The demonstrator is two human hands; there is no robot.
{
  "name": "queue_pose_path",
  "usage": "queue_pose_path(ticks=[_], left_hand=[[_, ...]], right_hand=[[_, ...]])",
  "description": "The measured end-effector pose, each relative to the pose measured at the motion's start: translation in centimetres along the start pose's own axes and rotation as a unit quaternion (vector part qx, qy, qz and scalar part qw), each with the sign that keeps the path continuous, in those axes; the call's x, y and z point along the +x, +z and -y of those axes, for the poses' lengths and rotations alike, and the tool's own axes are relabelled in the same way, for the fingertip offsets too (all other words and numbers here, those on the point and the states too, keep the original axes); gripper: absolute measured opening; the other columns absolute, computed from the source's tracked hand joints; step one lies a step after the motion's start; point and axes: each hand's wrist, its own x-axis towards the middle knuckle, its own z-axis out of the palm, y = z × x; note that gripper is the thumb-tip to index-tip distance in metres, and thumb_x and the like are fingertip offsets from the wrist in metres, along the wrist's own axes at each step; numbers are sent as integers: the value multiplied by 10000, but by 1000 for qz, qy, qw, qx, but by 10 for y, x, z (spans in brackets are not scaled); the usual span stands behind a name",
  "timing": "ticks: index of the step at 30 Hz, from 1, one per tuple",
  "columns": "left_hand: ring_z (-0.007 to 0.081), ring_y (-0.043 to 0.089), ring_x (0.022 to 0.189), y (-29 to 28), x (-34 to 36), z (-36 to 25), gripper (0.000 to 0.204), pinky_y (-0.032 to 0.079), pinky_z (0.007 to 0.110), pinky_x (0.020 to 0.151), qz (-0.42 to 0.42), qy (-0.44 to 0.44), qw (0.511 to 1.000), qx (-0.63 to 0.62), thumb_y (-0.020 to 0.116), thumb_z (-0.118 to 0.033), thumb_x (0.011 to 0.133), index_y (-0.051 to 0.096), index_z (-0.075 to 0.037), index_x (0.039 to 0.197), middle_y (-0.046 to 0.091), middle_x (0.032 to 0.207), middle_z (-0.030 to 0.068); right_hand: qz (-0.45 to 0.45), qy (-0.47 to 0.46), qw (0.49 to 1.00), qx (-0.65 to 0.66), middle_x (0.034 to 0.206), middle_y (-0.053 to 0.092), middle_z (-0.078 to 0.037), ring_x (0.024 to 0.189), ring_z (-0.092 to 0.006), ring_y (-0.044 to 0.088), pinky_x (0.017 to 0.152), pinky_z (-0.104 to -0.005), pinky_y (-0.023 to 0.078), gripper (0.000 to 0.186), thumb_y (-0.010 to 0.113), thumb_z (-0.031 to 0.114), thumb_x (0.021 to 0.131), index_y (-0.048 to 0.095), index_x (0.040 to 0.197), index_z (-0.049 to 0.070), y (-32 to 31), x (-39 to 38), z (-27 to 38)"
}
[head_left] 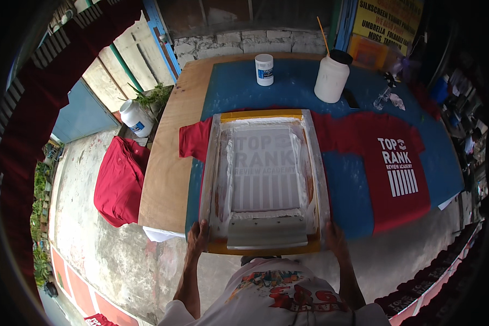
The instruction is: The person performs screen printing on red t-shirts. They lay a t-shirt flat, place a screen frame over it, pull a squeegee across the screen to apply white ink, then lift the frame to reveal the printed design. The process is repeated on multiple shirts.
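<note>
Both my hands grip the near corners of a silkscreen frame (214,163), which lies over a red T-shirt (194,139) on the table. My left hand (198,236) is closed on the frame's left rail, and my right hand (334,239) is closed on its right rail. Pale lettering and stripes show through the mesh (263,149), with white ink smeared around its border. A wide grey squeegee (267,233) rests inside the frame at the near end. The shirt's body is hidden beneath the frame. To the right lies another red T-shirt (401,209) bearing a white print.
On the blue-topped table (233,81) stand a white tub (264,70) and a large white jar (332,80) with a stick. A dark phone (351,99) and clear plastic (383,100) lie nearby. Red cloth (119,182) hangs beside the table's left edge, near a white jug (136,118).
</note>
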Motion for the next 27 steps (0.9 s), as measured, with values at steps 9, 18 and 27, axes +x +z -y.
queue_pose_path(ticks=[9,18,27], left_hand=[[555,680,908,6,0,0,821,506,595,792,-39,19,999,10,468,-736,1073,658,59,998,687,914,360],[518,605,882,8,2,6,731,466,587,807,-64,88,994,22,463,-632,1121,679,41,935,655,883,324],[433,615,964,5,-4,-5,745,483,552,865,-71,107,991,33,480,-643,1113,696,54,960,674,919,295]], right_hand=[[107,337,887,297,1132,723,-303,1070,-494,695,934,-506,546,389,569,340,1149,710,1228,-13,-43,42,28],[140,328,872,337,1120,722,-296,1053,-471,705,935,-496,541,407,542,338,1160,698,1239,-29,-63,54,32],[141,325,881,313,1164,713,-309,1108,-485,689,974,-506,528,421,543,352,1162,700,1268,-24,-57,53,30]])
